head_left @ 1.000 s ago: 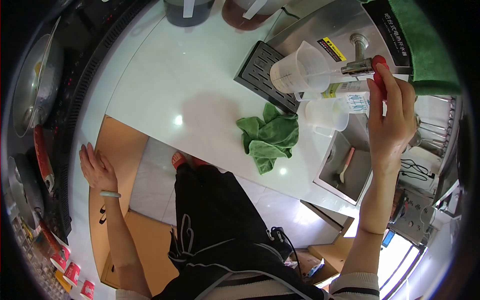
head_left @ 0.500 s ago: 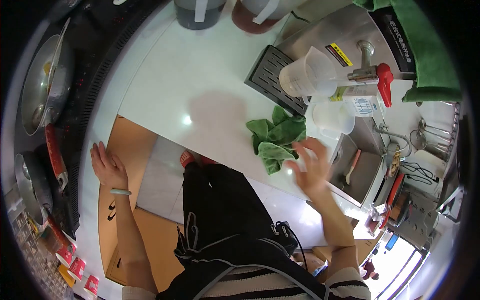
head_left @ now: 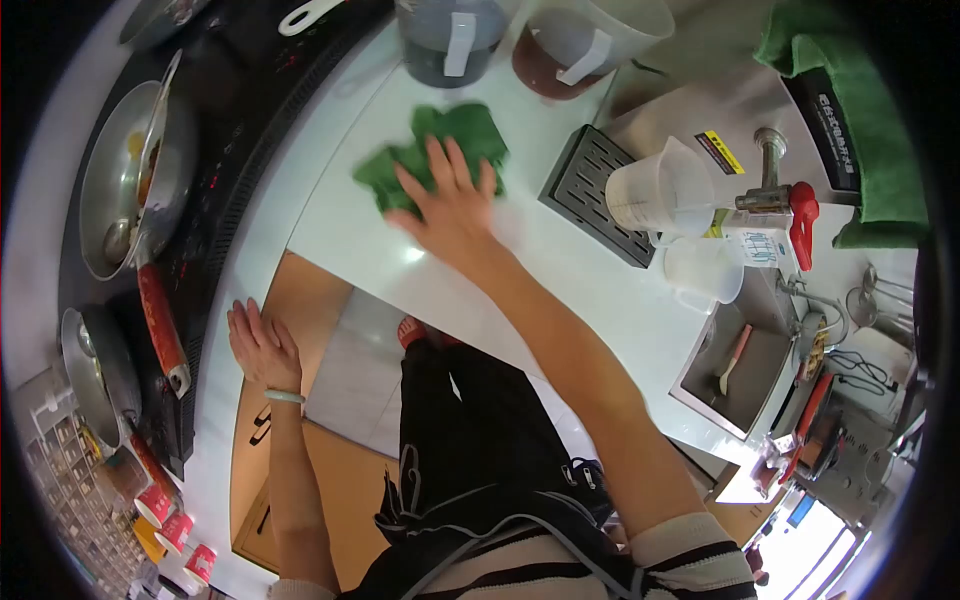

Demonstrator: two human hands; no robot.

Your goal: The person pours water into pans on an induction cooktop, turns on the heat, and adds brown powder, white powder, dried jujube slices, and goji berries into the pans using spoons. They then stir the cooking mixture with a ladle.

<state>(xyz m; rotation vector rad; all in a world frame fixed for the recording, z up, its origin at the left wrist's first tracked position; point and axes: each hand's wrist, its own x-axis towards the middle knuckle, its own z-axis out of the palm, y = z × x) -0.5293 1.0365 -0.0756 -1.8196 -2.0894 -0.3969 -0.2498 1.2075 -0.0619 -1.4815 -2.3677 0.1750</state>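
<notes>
My right hand (head_left: 455, 215) lies spread over a crumpled green cloth (head_left: 470, 125) on the white counter (head_left: 330, 215), fingers stretched out and pressing on it. Part of the cloth is hidden under the palm, and its left edge is blurred. Along the counter's front edge, above the orange cabinet doors, rests my left hand (head_left: 265, 345). It is open, its fingers extended and holding nothing. Beyond the cloth stand two plastic pitchers, one with dark grey liquid (head_left: 445, 55) and one with reddish-brown liquid (head_left: 560, 60).
To the left, the black cooktop (head_left: 235, 130) carries a pan (head_left: 105, 200) with a red handle. On the right are a slotted drip tray (head_left: 590, 190), a measuring jug (head_left: 650, 195), a white cup (head_left: 705, 270), a red-handled tap (head_left: 803, 220) and a sink (head_left: 755, 385).
My right hand has moved left and away from me, onto the cloth. The cloth has slid from beside the drip tray to the counter's left part. My left hand stays at the counter edge.
</notes>
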